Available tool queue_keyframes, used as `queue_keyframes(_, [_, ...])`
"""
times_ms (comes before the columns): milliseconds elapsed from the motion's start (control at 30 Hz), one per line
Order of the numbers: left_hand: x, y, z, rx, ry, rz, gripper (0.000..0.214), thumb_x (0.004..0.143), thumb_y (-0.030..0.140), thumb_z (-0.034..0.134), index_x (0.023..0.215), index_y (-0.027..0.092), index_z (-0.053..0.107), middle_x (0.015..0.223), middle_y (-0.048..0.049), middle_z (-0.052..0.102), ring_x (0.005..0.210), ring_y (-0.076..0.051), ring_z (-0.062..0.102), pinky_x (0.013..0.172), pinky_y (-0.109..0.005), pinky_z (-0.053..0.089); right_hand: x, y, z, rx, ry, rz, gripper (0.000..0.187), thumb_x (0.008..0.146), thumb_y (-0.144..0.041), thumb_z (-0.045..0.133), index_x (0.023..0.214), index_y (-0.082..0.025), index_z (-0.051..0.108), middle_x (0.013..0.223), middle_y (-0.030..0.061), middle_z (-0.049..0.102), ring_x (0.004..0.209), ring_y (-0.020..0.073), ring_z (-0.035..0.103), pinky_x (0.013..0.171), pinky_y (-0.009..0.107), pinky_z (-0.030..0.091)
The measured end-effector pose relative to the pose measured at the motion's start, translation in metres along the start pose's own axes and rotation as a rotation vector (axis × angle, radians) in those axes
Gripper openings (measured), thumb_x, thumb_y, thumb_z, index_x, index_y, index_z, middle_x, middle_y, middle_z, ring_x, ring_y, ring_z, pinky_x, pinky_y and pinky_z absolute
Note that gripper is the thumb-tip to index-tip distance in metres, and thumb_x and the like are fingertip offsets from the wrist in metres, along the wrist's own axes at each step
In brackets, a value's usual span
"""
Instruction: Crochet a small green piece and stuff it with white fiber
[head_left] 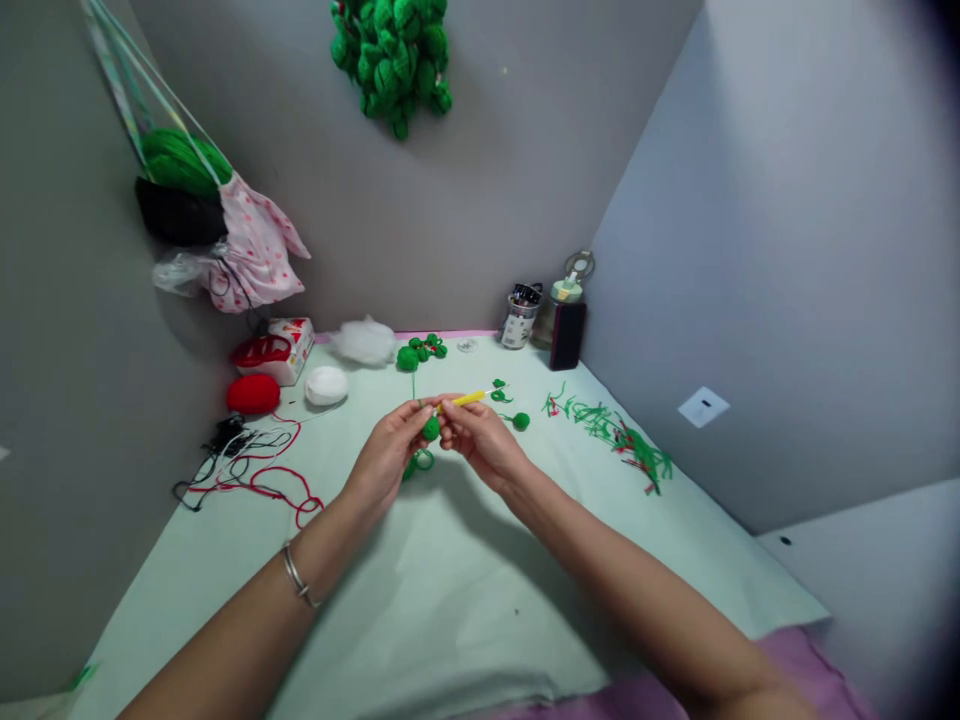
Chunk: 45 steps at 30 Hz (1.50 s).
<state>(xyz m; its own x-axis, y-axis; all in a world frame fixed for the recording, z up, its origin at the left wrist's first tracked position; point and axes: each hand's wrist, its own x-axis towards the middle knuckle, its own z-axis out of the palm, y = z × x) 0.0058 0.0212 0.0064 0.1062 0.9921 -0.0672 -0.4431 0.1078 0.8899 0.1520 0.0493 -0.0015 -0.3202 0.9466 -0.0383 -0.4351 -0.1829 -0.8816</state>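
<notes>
Both hands meet above the middle of the pale green table. My left hand pinches a small green crocheted ball, with a loop of green yarn hanging below it. My right hand grips a yellow-handled crochet hook whose tip points at the ball. A metal bangle sits on my left wrist.
A red yarn ball, a white yarn ball and loose red thread lie at the left. Small green crocheted pieces and stuffing sit at the back, a pen cup and bottle at the corner. Green yarn scraps lie right. Bags hang on the wall.
</notes>
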Motion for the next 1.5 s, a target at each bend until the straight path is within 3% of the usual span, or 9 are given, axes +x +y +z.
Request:
queue_keyframes(167, [-0.031,-0.026,-0.008,-0.004,0.056,-0.046,0.040,0.069,0.039,0.096,0.096,0.014,0.081,0.086,-0.0046,0.078,0.074,-0.015,0.066,0.073,-0.025,0.051,-0.028,0.037,-0.011,0.020,-0.033,0.097,0.041,0.067,-0.046,0.094,0.086,-0.014,0.079,0.062,-0.0022,0.065,0.053,0.0080,0.055,0.054,0.020,0.050])
queue_keyframes(333, [-0.038,-0.045,-0.017,-0.034,0.066,-0.056,0.035,0.073,0.039,0.093,0.096,0.015,0.083,0.077,-0.0020,0.074,0.071,-0.014,0.062,0.069,-0.023,0.048,-0.032,0.057,-0.016,0.049,-0.015,0.106,0.040,0.069,-0.045,0.094,0.088,-0.013,0.080,0.063,-0.0018,0.067,0.053,0.0075,0.053,0.054,0.019,0.049])
queue_keyframes(700, [-0.038,-0.055,-0.028,-0.065,0.049,-0.121,0.032,0.080,0.041,0.089,0.101,0.017,0.085,0.080,-0.0015,0.069,0.070,-0.011,0.056,0.066,-0.020,0.044,-0.029,0.061,-0.021,0.028,-0.020,0.173,0.037,0.071,-0.041,0.094,0.088,-0.011,0.081,0.059,-0.0005,0.066,0.049,0.0069,0.054,0.050,0.018,0.047])
queue_keyframes(967, [-0.032,-0.065,-0.033,-0.077,0.057,-0.135,0.045,0.071,0.048,0.094,0.103,0.017,0.085,0.081,-0.0021,0.072,0.069,-0.011,0.055,0.064,-0.020,0.042,-0.027,0.064,-0.023,0.015,-0.024,0.185,0.040,0.070,-0.043,0.095,0.088,-0.010,0.081,0.060,-0.0008,0.066,0.047,0.0056,0.053,0.049,0.016,0.046])
queue_keyframes(1500, [-0.028,-0.069,-0.034,-0.028,0.029,-0.139,0.048,0.072,0.048,0.093,0.106,0.014,0.084,0.079,-0.0028,0.070,0.065,-0.011,0.056,0.061,-0.022,0.042,-0.030,0.064,-0.029,-0.008,-0.027,0.169,0.036,0.074,-0.042,0.092,0.086,-0.010,0.081,0.060,-0.0001,0.065,0.049,0.0072,0.054,0.050,0.018,0.046])
